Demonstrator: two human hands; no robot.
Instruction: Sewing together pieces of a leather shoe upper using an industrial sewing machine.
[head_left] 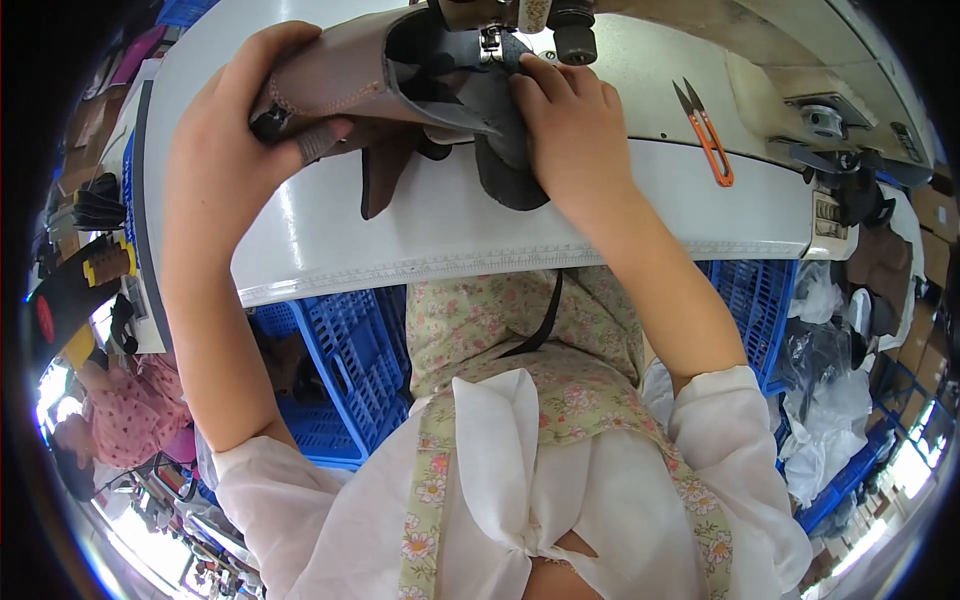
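A brown leather boot upper with a dark lining lies under the head of a sewing machine. Its edge reaches the metal presser foot. My left hand is wrapped round the upper's left end, the thumb below with a grey band on it. Close beside the presser foot, my right hand has curled fingers pressed on the upper's dark edge; its thumb is hidden. A dark flap hangs beneath that hand, and a brown flap sticks out toward me.
Orange-handled thread snips lie on the machine bed at the right. A ruler strip runs along the white table's front edge. Blue plastic crates stand below. Another person in pink is at the far left.
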